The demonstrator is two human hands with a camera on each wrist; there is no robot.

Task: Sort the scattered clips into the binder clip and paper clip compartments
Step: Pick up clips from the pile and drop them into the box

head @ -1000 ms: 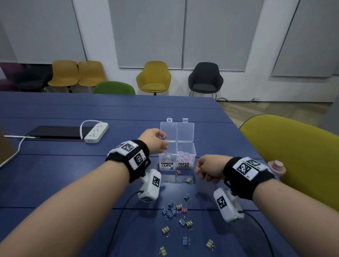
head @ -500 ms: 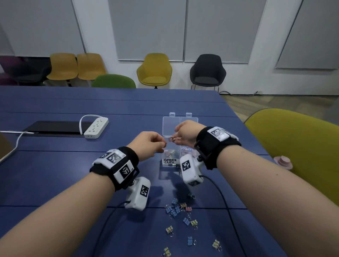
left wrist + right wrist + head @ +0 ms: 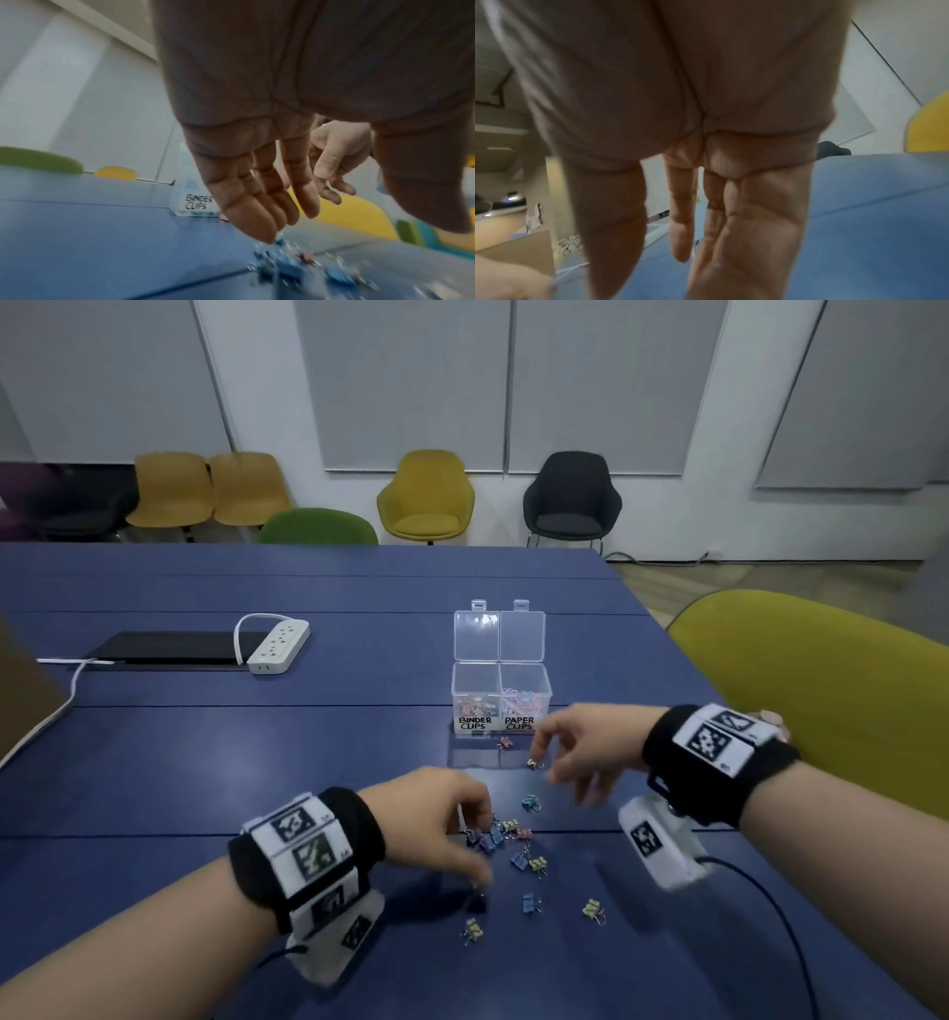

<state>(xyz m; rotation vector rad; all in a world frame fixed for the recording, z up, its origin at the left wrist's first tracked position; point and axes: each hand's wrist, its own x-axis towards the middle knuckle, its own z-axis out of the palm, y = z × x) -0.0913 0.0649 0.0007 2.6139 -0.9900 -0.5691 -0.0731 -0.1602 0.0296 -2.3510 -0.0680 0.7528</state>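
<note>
A clear two-part box (image 3: pixel 500 683) stands open on the blue table (image 3: pixel 257 762), labelled BINDER CLIPS (image 3: pixel 475 723) on the left and PAPER CLIPS (image 3: pixel 519 723) on the right; both parts hold clips. Several small coloured binder clips (image 3: pixel 529 902) lie scattered in front of it. My left hand (image 3: pixel 477 850) hovers over the blue cluster (image 3: pixel 485 839), its fingers (image 3: pixel 257 213) straight and holding nothing. My right hand (image 3: pixel 547 765) is spread above a yellow clip (image 3: pixel 534 764), its fingers (image 3: pixel 680 233) extended and empty. A pink clip (image 3: pixel 506 743) lies just before the box.
A white power strip (image 3: pixel 277 647) and a black panel (image 3: pixel 169 648) lie at the back left, with a cable running off the left edge. A yellow-green chair (image 3: pixel 821 685) stands close on the right, beside the table's edge.
Both hands have come back from the box toward me and down over the scattered clips. Their fingers, curled before, are now spread.
</note>
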